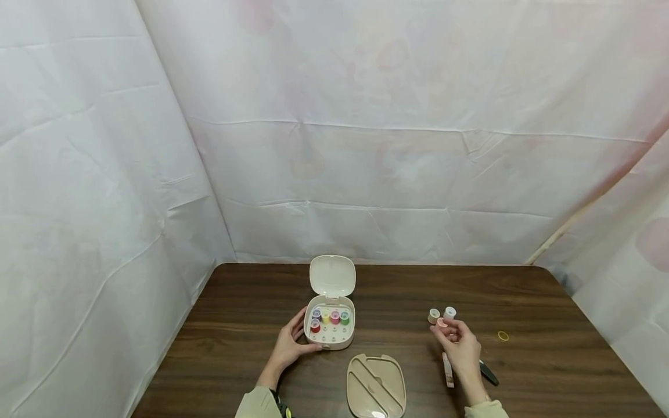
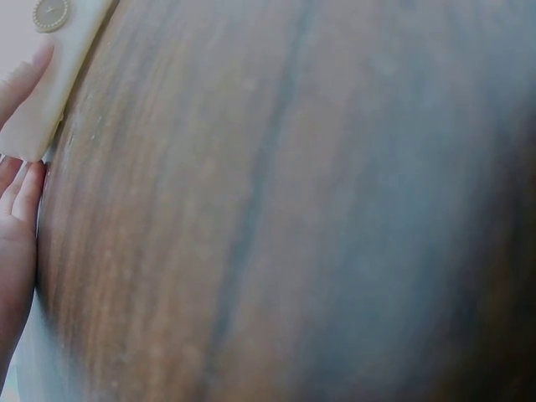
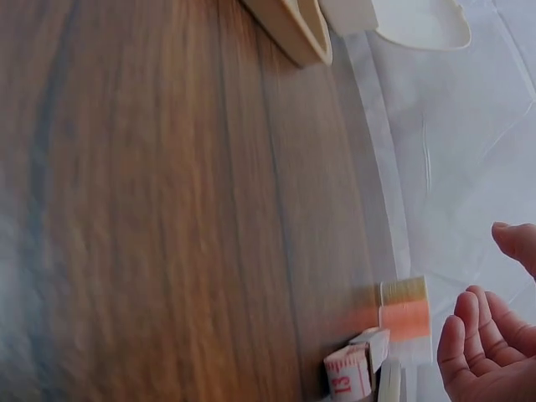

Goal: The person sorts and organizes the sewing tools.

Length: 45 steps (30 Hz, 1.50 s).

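Observation:
My left hand (image 1: 286,348) holds a cream sewing box (image 1: 342,345) at its near left corner, fingers along the side and thumb on the front. The left wrist view shows the thumb close below a round button (image 2: 50,15) on the box. Its lid (image 1: 332,276) stands raised. Several coloured thread spools, among them a red spool (image 1: 315,326) and a green spool (image 1: 345,317), sit on pegs inside. My right hand (image 1: 462,348) is at a peach spool (image 1: 441,322), thumb and fingers spread apart beside it. A tan spool (image 1: 433,316) and a white spool (image 1: 450,312) stand just behind.
A beige tray (image 1: 393,376) with long slots lies between the hands. Near the right wrist are a tape measure (image 3: 347,374) with red numbers and a black-handled item (image 1: 489,373). Farther right lies a yellow ring (image 1: 503,336). White curtains (image 1: 366,174) hang around the table.

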Tool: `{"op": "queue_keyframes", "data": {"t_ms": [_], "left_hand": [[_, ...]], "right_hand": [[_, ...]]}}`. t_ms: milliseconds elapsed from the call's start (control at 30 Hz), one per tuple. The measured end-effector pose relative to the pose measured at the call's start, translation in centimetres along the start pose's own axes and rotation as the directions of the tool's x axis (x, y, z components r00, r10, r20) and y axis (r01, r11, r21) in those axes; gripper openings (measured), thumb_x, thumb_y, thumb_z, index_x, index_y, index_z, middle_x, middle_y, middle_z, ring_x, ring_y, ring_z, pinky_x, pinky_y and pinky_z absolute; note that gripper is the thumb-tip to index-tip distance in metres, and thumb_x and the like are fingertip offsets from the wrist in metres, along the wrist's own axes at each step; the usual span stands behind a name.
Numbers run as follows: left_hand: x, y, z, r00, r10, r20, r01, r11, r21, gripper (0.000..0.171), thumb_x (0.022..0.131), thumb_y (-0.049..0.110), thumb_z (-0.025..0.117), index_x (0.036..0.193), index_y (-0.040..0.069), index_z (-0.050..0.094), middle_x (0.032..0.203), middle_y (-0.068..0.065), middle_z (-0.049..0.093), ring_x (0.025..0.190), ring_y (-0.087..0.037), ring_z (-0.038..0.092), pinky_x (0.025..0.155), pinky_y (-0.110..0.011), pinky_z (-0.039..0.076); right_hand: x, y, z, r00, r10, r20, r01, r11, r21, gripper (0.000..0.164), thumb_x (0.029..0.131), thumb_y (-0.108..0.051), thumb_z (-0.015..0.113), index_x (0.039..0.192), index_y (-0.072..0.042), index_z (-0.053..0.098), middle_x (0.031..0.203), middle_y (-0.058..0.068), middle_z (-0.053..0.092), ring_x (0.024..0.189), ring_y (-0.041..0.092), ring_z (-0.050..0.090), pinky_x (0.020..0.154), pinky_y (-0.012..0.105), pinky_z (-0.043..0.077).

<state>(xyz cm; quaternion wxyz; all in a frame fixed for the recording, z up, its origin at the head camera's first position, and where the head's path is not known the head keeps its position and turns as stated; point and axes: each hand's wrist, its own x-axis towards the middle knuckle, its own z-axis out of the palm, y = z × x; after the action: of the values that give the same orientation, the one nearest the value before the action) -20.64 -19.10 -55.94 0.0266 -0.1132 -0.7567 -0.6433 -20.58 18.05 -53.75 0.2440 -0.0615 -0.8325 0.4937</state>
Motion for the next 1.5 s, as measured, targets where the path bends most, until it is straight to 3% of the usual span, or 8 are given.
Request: {"op": "queue_keyframes", "data": {"t_ms": [500, 1500], "left_hand": [[0.1, 0.0, 0.0, 1.0, -0.007, -0.004, 0.007, 1.0, 0.007, 0.095, 0.061, 0.001, 0.079, 0.137, -0.005, 0.023, 0.139, -0.025, 0.024, 0.126, -0.034, 0.026, 0.099, -0.041, 0.03], [0.1, -0.1, 0.1, 1.0, 0.0, -0.01, 0.0, 1.0, 0.013, 0.095, 0.061, 0.001, 0.079, 0.137, -0.006, 0.023, 0.139, -0.025, 0.023, 0.126, -0.034, 0.026, 0.099, -0.041, 0.03]], "right_hand": [[1.7, 1.8, -0.2, 0.995, 0.093, 0.028, -0.089, 0.989, -0.119, 0.036, 0.068, -0.021, 0.078, 0.091, 0.002, 0.062, 0.067, 0.006, 0.061, 0.052, 0.001, 0.047, 0.044, 0.019, 0.039], [2.7, 2.8, 0.5, 0.996, 0.077, 0.04, -0.071, 0.988, -0.137, 0.029, 0.066, -0.011, 0.078, 0.085, 0.005, 0.063, 0.063, 0.007, 0.059, 0.05, 0.006, 0.046, 0.042, 0.02, 0.037]]}}
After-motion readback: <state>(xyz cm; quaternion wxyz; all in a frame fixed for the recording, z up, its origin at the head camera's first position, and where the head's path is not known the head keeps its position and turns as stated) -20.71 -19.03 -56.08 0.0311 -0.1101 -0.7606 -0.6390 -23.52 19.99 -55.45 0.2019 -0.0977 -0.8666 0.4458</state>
